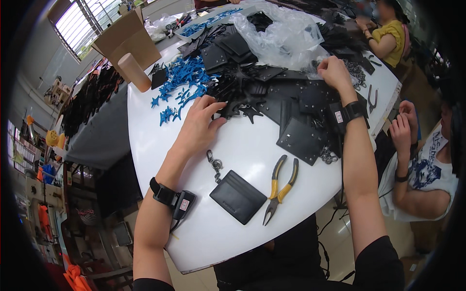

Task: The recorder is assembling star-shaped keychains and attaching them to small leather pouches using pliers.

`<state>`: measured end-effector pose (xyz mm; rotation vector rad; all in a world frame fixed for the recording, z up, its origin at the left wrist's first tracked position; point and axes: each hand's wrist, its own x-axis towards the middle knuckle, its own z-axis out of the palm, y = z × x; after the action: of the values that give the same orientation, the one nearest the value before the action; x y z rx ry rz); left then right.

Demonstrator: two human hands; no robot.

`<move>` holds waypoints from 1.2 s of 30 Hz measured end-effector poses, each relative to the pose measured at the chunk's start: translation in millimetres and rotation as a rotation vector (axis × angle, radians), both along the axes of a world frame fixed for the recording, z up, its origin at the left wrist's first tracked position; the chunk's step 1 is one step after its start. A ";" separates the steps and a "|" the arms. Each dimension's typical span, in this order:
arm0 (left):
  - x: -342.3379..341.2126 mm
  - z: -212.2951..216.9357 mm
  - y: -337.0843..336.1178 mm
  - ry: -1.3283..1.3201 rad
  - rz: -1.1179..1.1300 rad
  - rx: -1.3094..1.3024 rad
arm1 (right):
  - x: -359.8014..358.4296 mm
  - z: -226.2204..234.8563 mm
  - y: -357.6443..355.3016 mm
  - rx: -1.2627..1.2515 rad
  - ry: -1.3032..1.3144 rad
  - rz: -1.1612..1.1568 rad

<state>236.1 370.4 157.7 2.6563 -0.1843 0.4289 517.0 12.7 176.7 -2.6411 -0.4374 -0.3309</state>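
My left hand (201, 121) reaches to the near edge of a heap of black star-shaped pieces (250, 110), thumb and fingers apart. Blue star pieces (187, 80) lie scattered just beyond it. At the far right of the pile, my right hand (335, 75) has its fingers curled together beside silver chains (357, 75); what they grip, if anything, is hidden. Nearest me lies a black card holder (238, 196), with a metal clasp and short chain (214, 164) at its corner. To its right rest yellow-and-black pliers (279, 191), jaws toward me.
Studded black leather pieces (302, 141) are piled across the table's middle. Behind them are a clear plastic bag (281, 31) and a tray of blue pieces (208, 22). A cardboard box (127, 36) and a tan cylinder (134, 72) stand left. Two people sit at the right.
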 end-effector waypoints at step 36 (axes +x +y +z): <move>-48.2 30.7 -69.9 -0.229 0.105 -1.034 | -193.6 52.2 110.6 0.707 0.457 0.891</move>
<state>187.9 300.5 188.4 1.6034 0.0984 0.6421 323.4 123.3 229.0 -1.5601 -1.0328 0.3421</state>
